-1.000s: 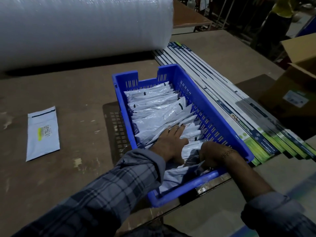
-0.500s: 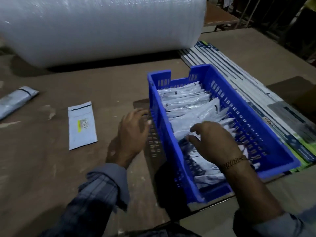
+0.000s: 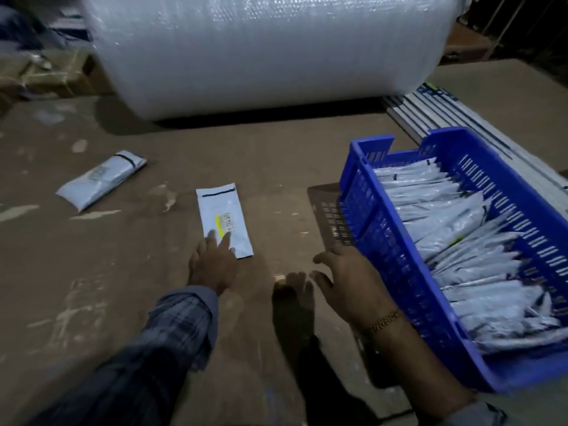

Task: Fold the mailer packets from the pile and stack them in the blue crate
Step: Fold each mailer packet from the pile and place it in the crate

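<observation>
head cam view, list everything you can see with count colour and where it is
flat mailer packet: one, white with a yellow-marked label, table centre, under the left fingertips
second mailer packet: one, white, lying apart at table left
blue crate: one, blue, table right, holding a row of packets
stacked packets: many, count unclear, white, inside the crate
bubble wrap roll: one, whitish, across the back of the table
flat printed boxes: several, white and dark, behind the crate
table: one, brown
left hand: fingers straight, touching the flat packet
right hand: open, beside the crate, holding nothing
</observation>
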`<state>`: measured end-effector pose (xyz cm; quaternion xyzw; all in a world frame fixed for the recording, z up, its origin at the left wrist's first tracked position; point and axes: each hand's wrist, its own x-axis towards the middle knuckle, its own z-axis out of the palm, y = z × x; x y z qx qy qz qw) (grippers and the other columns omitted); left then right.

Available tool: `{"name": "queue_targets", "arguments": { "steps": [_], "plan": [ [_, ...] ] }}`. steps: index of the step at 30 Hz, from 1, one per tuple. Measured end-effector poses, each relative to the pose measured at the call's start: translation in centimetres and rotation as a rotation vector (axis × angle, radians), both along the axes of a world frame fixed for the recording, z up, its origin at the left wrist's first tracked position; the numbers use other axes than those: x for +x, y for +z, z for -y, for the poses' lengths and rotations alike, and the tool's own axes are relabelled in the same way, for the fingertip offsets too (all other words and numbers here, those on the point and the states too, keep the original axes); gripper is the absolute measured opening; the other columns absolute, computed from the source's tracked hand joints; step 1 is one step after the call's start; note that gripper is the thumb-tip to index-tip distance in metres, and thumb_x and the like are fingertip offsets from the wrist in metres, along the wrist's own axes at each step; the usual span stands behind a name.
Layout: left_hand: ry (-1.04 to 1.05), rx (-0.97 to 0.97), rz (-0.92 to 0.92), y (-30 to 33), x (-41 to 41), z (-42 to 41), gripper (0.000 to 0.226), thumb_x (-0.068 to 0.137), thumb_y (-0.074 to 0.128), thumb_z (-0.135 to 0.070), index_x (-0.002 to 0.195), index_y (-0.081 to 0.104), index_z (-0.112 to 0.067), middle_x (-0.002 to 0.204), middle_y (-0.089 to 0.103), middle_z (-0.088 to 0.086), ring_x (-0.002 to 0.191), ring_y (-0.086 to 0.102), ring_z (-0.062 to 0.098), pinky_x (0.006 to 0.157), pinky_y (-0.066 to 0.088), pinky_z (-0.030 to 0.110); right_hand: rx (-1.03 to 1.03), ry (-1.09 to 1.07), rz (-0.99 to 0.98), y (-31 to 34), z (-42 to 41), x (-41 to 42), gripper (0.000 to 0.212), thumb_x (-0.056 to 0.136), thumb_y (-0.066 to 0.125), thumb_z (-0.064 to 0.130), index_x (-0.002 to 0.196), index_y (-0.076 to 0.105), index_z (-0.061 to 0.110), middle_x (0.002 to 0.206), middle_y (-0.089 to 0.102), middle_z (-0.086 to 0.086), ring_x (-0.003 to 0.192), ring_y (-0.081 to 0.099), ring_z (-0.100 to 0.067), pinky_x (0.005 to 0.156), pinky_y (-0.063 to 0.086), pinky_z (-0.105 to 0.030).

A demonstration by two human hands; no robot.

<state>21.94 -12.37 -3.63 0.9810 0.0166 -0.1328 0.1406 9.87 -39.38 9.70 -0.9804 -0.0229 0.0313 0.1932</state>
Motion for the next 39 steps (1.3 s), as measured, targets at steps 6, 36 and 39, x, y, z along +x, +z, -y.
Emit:
{"name": "queue_targets", "arguments": {
  "steps": [6, 36, 39],
  "plan": [
    [-0.02, -0.141, -0.082, 1.6, -3.5, 2.4, 0.067, 0.085, 0.028, -0.036, 0.149, 0.046, -0.031, 0.136, 0.058, 0.011, 0.113, 0.061, 0.04, 0.095, 0.054, 0.052, 0.043, -0.048, 0.001, -5.8, -4.6, 1.5, 0.025, 0.097, 0.063, 0.031, 0.117, 0.073, 0.022, 0.114, 0.069, -0.001, 0.106, 0.064, -0.026, 0.091, 0.054, -0.041],
    [-0.357, 0.05, 0.28, -6.8, -8.0, -4.8, 0.065, 0.106, 0.026, -0.04, 0.169, 0.023, -0.022, 0.175, 0.019, 0.015, 0.161, 0.022, 0.034, 0.124, 0.03, 0.062, -0.13, 0.015, 0.047, -18.2, -13.5, 2.3, 0.065, 0.108, 0.026, 0.052, 0.162, 0.032, 0.017, 0.169, 0.025, -0.019, 0.156, 0.022, -0.041, 0.126, 0.017, -0.053],
    [-0.377, 0.05, 0.308, -6.8, -6.7, -5.6, 0.062, 0.112, 0.018, -0.047, 0.167, 0.031, -0.02, 0.173, 0.026, 0.015, 0.157, 0.032, 0.033, 0.122, 0.037, 0.055, -0.113, 0.028, 0.086, -18.9, -13.1, 2.2, 0.061, 0.109, 0.023, 0.05, 0.165, 0.02, 0.028, 0.174, 0.011, -0.01, 0.16, 0.007, -0.034, 0.128, 0.014, -0.053]
  ]
}}
